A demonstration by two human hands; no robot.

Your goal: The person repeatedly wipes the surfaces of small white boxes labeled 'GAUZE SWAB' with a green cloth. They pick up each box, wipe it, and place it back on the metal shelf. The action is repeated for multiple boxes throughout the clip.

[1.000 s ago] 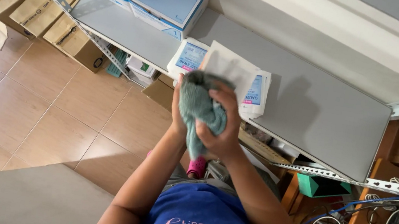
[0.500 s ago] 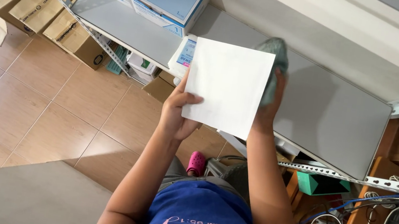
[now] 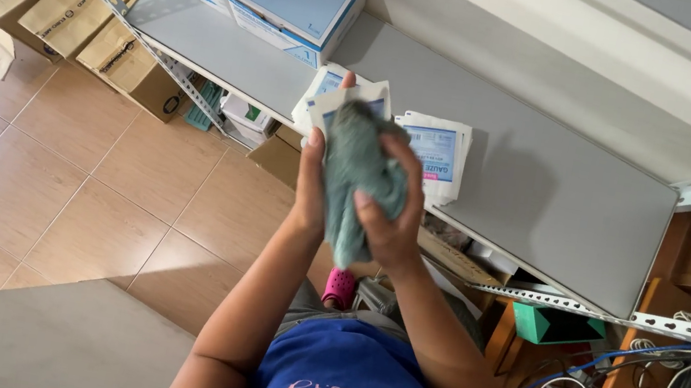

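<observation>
Right hand (image 3: 392, 221) grip clasps crumpled teal cloth (image 3: 354, 172); left hand (image 3: 316, 175) grips flat paper packet (image 3: 352, 100).

A grey-green cloth (image 3: 355, 177) is bunched and crumpled, pressed against a flat white packet (image 3: 351, 103) with a blue printed patch. Cloth and packet are held raised above the front edge of a grey shelf (image 3: 550, 200). Only the packet's upper edge is seen; the rest is hidden behind the cloth, whose lower end hangs down loosely.
</observation>
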